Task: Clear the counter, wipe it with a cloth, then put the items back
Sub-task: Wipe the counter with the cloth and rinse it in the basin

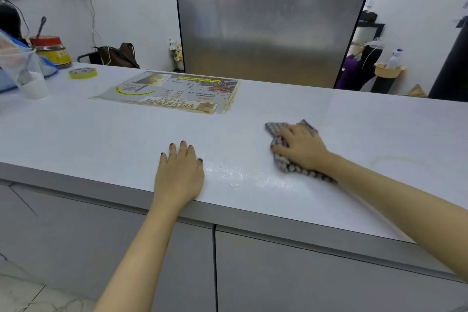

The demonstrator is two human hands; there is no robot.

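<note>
A checked cloth [279, 158] lies bunched on the white counter [101, 139], right of the middle. My right hand [300, 145] presses flat on top of it, fingers spread. My left hand [180, 172] rests palm down on the counter's front edge with straight fingers, holding nothing. A wet sheen shows on the counter between the two hands. A laminated bakery menu [169, 92] lies flat near the back of the counter.
At the far left stand a roll of yellow tape [83, 73], a red-lidded jar [50, 50], a clear cup [21, 66] and a white cup [35, 85]. A steel fridge [271, 20] rises behind the counter. Grey cabinet doors [304, 281] hang below.
</note>
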